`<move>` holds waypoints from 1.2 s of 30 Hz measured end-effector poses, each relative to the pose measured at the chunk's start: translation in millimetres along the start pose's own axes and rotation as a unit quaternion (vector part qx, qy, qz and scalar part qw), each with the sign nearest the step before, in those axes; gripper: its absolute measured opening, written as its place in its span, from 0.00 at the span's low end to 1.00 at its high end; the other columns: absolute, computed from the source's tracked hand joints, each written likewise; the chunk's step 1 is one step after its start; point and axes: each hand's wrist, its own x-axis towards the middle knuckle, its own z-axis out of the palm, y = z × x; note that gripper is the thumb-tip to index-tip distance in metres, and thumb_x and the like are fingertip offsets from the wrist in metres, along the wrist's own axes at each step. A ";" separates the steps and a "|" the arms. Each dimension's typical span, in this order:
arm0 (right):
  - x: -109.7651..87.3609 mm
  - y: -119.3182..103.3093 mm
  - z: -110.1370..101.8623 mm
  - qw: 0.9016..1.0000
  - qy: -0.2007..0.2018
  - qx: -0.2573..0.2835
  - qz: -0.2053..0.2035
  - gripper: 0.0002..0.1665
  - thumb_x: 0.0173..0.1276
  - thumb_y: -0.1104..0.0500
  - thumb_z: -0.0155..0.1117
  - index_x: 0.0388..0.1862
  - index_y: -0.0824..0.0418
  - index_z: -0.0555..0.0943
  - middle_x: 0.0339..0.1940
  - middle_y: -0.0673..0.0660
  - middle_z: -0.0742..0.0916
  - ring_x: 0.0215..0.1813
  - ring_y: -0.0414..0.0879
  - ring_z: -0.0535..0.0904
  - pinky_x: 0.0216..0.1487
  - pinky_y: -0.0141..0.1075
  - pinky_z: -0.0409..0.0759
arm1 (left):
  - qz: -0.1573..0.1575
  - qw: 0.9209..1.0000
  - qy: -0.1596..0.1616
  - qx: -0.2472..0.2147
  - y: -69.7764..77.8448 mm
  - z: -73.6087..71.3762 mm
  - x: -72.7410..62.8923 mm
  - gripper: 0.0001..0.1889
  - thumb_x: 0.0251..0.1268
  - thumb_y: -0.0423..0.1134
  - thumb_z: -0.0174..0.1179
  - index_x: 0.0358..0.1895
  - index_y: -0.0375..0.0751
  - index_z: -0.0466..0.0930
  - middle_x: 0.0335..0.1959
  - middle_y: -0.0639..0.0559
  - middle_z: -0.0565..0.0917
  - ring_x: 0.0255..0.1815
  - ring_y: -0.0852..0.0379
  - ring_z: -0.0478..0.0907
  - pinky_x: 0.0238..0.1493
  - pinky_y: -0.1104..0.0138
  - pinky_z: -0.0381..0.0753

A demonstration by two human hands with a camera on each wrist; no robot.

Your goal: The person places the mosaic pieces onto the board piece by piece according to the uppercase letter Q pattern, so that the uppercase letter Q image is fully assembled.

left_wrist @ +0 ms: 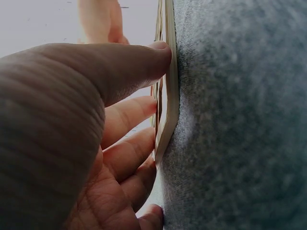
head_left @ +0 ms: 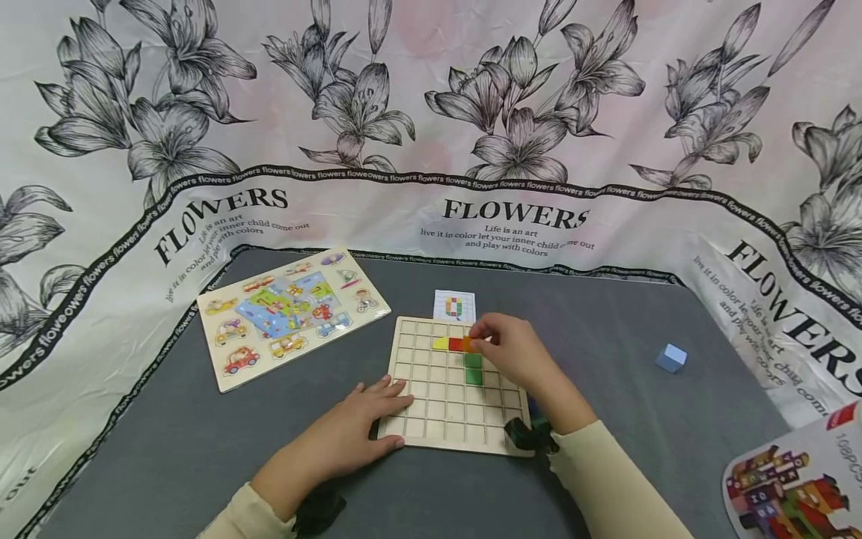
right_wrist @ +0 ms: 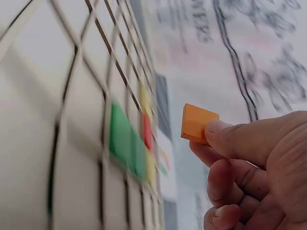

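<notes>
My right hand (head_left: 509, 349) pinches an orange square tile (right_wrist: 197, 122) between thumb and fingertip, over the upper right part of a wooden grid board (head_left: 444, 412). In the right wrist view the tile is held apart from the board. Set in the grid are a yellow tile (head_left: 441, 343), a red tile (head_left: 456, 344) and green tiles (head_left: 474, 368). My left hand (head_left: 357, 423) rests at the board's left edge with fingers spread. Its thumb (left_wrist: 144, 64) touches the near edge. Touching the board's far side lies a small card (head_left: 439, 305) with a coloured-square pattern.
A wooden picture puzzle (head_left: 229, 326) with vehicle pieces lies at the left back. To the right sits a blue cube (head_left: 671, 358). A printed tub (head_left: 795, 479) stands at the near right corner. Flower-printed cloth (head_left: 377, 217) rises behind the grey table (head_left: 572, 314).
</notes>
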 end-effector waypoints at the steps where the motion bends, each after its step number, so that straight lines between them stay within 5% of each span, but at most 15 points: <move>1: 4.5 -4.2 6.8 1.000 -0.007 -0.002 -0.009 0.04 0.79 0.61 0.71 0.49 0.56 0.88 0.46 0.54 0.91 0.40 0.47 0.82 0.41 0.40 0.82 | 0.002 1.000 0.000 -0.002 0.7 0.5 0.7 0.32 0.75 0.44 0.71 0.79 0.45 0.77 0.85 0.46 0.69 0.90 0.40 0.56 0.86 0.31 0.52; 12: 18.9 -14.7 37.1 0.999 -0.030 -0.003 -0.014 0.03 0.76 0.60 0.75 0.42 0.53 0.88 0.41 0.49 0.90 0.45 0.46 0.84 0.54 0.47 0.85 | 0.013 1.000 0.011 0.006 7.3 -1.0 2.2 0.31 0.75 0.44 0.71 0.78 0.44 0.78 0.84 0.44 0.71 0.89 0.39 0.59 0.85 0.30 0.54; 30: 22.2 -15.9 47.8 0.996 -0.054 -0.056 -0.034 0.04 0.76 0.62 0.74 0.40 0.54 0.92 0.41 0.50 0.89 0.45 0.44 0.83 0.55 0.46 0.85 | 0.002 1.000 0.004 0.002 5.3 -4.1 0.6 0.31 0.75 0.44 0.71 0.79 0.45 0.78 0.85 0.45 0.70 0.90 0.39 0.58 0.85 0.31 0.54; 36: 17.2 -10.0 32.7 0.998 -0.036 -0.048 -0.032 0.03 0.77 0.61 0.72 0.43 0.55 0.92 0.44 0.52 0.88 0.40 0.46 0.79 0.46 0.43 0.82 | 0.004 1.000 0.002 -0.002 2.4 -2.6 0.4 0.31 0.75 0.44 0.71 0.79 0.44 0.77 0.85 0.44 0.70 0.90 0.39 0.58 0.85 0.30 0.53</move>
